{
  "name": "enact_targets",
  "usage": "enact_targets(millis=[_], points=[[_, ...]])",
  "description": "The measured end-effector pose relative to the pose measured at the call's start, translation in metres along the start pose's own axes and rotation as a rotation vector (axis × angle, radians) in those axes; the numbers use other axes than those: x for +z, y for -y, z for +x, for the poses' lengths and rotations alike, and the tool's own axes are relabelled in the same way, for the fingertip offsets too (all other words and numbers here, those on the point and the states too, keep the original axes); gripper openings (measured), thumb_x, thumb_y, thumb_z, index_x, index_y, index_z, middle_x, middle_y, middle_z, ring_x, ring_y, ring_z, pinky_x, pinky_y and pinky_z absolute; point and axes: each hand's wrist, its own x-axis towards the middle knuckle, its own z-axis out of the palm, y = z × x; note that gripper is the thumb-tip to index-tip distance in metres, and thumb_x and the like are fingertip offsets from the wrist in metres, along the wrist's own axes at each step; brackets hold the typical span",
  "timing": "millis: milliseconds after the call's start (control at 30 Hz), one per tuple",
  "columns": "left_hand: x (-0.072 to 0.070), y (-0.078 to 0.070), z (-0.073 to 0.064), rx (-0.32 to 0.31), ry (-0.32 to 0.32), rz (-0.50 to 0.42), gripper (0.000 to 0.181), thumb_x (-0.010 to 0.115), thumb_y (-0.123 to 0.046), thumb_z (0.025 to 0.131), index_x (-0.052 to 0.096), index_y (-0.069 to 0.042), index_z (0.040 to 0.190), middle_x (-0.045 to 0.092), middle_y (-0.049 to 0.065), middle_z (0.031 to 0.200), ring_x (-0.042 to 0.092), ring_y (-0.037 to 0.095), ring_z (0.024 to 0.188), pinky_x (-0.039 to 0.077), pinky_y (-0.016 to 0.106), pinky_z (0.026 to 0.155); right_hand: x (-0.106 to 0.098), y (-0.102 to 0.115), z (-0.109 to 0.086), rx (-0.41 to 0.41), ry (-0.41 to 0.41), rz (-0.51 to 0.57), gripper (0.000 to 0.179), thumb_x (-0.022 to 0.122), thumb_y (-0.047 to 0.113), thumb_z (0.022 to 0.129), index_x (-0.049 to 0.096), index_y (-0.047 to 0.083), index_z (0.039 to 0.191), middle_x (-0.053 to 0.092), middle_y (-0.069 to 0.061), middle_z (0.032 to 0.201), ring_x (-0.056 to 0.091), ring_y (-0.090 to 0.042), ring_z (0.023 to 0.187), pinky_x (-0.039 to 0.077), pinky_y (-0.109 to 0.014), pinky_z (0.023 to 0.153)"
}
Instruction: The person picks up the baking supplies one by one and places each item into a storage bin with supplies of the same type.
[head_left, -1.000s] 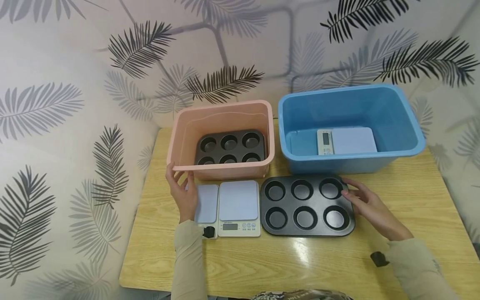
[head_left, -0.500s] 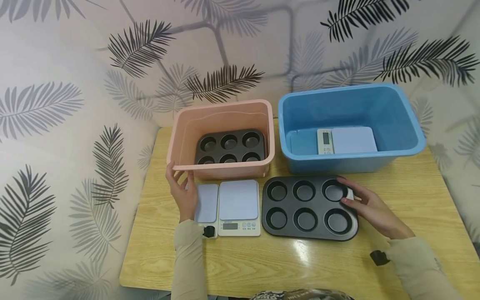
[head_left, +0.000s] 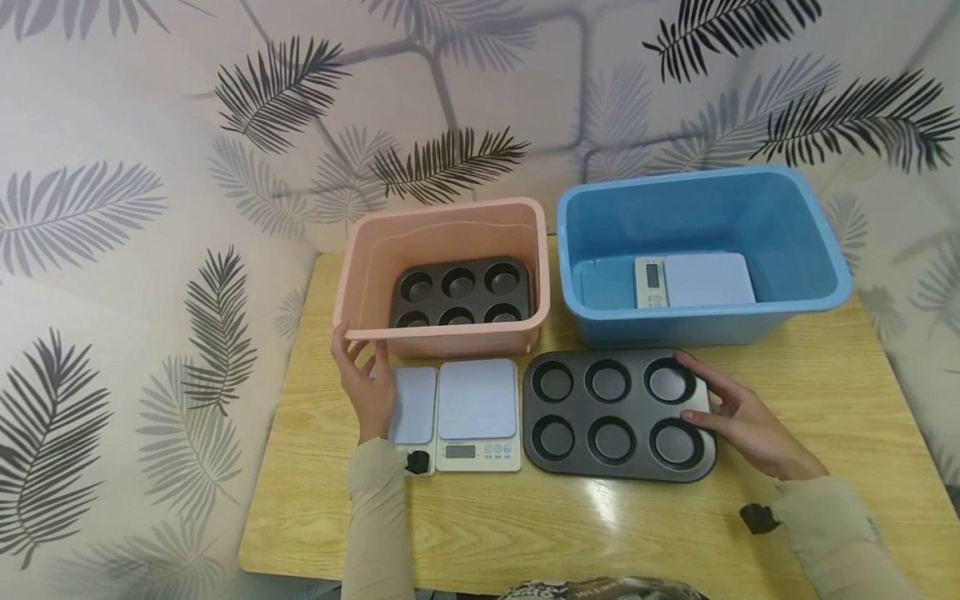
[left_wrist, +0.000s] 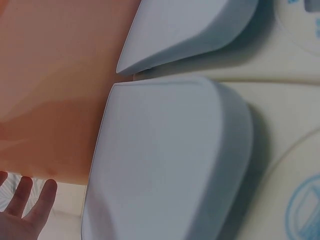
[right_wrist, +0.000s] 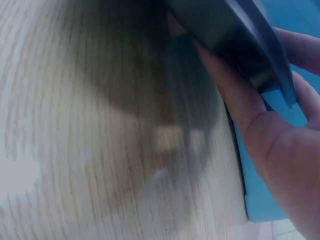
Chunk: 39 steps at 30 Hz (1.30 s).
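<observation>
A dark six-cup muffin pan (head_left: 585, 414) lies in front of the blue bin, and my right hand (head_left: 738, 417) grips its right end. The right wrist view has the fingers (right_wrist: 240, 95) close around the edge of the pan (right_wrist: 220, 35), which shows from low at the side. At the front left corner of the pink bin (head_left: 450, 340), my left hand (head_left: 367, 387) rests its spread fingertips at the rim, holding nothing. Beneath and beside that hand lie two kitchen scales, the left scale (head_left: 415, 408) partly hidden by the wrist and the right scale (head_left: 477, 402) fully seen.
Another muffin pan (head_left: 459, 292) sits inside the pink bin. The blue bin (head_left: 705, 325) holds a kitchen scale (head_left: 708, 279). A leaf-patterned wall (head_left: 525, 100) stands behind the wooden table (head_left: 525, 533), whose front edge is near the person's body.
The muffin pan has shifted slightly right and toward the person, and my right fingers have come further over its right end. The left hand stays at the pink bin's corner.
</observation>
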Motion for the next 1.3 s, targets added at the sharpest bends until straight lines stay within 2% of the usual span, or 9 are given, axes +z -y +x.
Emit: enact_targets(millis=[67,200,300,467,567,700,967,1200,1300], points=[[0.000,0.000,0.000,0.002,0.001,0.004,0.059,0.066,-0.016,0.110,0.041,-0.020,0.163,0.049,0.012,0.163,0.062,0.031,0.134,0.059,0.041,0.104,0.000,-0.001,0.000,-0.012,0.004,0.009,0.083,0.071,0.007,0.105,0.027,0.017,0.175,0.009,-0.012,0.186,0.031,0.007,0.154,0.050,-0.009,0.103],[0.000,0.001,-0.001,0.005,0.001,0.003,0.059,0.066,-0.015,0.110,0.041,-0.021,0.162,0.049,0.011,0.163,0.062,0.032,0.134,0.059,0.039,0.103,-0.001,-0.002,-0.001,-0.014,0.011,0.017,0.084,0.071,0.005,0.104,0.027,0.015,0.175,0.011,-0.009,0.186,0.010,-0.009,0.169,0.039,-0.002,0.107],[0.000,0.002,0.000,0.009,0.000,-0.003,0.059,0.067,-0.016,0.110,0.042,-0.021,0.162,0.050,0.011,0.163,0.062,0.032,0.134,0.059,0.036,0.102,-0.002,0.000,-0.001,-0.026,0.013,0.017,0.085,0.071,0.003,0.103,0.027,0.015,0.175,0.014,-0.005,0.186,0.018,-0.003,0.166,0.039,-0.002,0.107],[0.000,0.001,0.001,0.008,-0.005,-0.010,0.058,0.066,-0.016,0.110,0.042,-0.020,0.162,0.049,0.010,0.163,0.062,0.031,0.134,0.056,0.024,0.100,-0.003,0.005,-0.003,-0.054,0.026,0.060,0.085,0.070,-0.003,0.103,0.027,0.011,0.174,0.024,0.006,0.182,0.071,0.006,0.114,0.049,-0.007,0.103],[0.000,0.000,0.001,0.008,-0.010,-0.009,0.058,0.066,-0.014,0.109,0.042,-0.019,0.162,0.050,0.011,0.163,0.062,0.032,0.134,0.056,0.022,0.099,-0.003,0.009,-0.006,-0.062,0.049,0.108,0.084,0.067,-0.006,0.104,0.026,0.012,0.175,0.030,0.016,0.176,0.070,0.000,0.075,0.058,-0.014,0.095],[0.001,0.002,0.001,0.017,-0.016,-0.009,0.058,0.067,-0.012,0.109,0.043,-0.018,0.161,0.051,0.012,0.162,0.063,0.033,0.133,0.058,0.028,0.098,-0.004,0.018,-0.011,-0.095,0.085,0.161,0.082,0.062,-0.009,0.105,0.025,0.013,0.175,0.034,0.023,0.170,0.062,0.001,0.066,0.062,-0.018,0.085],[0.001,0.005,0.001,0.024,-0.009,-0.012,0.058,0.067,-0.013,0.109,0.043,-0.019,0.161,0.051,0.011,0.161,0.063,0.033,0.133,0.058,0.034,0.099,-0.006,0.041,-0.019,-0.137,0.117,0.240,0.084,0.057,-0.017,0.103,0.026,0.013,0.175,0.040,0.024,0.167,0.055,-0.007,0.060,0.062,-0.018,0.082],[0.001,0.004,0.002,0.026,-0.012,-0.012,0.058,0.067,-0.015,0.109,0.043,-0.019,0.161,0.052,0.010,0.161,0.063,0.032,0.134,0.059,0.044,0.101,-0.005,0.060,-0.022,-0.165,0.154,0.272,0.082,0.051,-0.019,0.104,0.022,0.010,0.175,0.028,0.012,0.173,0.074,-0.004,0.106,0.062,-0.022,0.094],[0.001,0.004,0.001,0.027,-0.014,-0.008,0.058,0.067,-0.015,0.109,0.043,-0.020,0.162,0.052,0.010,0.162,0.063,0.032,0.134,0.059,0.045,0.101,-0.004,0.068,-0.023,-0.174,0.174,0.302,0.083,0.050,-0.021,0.104,0.021,0.010,0.176,0.024,0.010,0.175,0.073,-0.002,0.096,0.062,-0.020,0.091]])
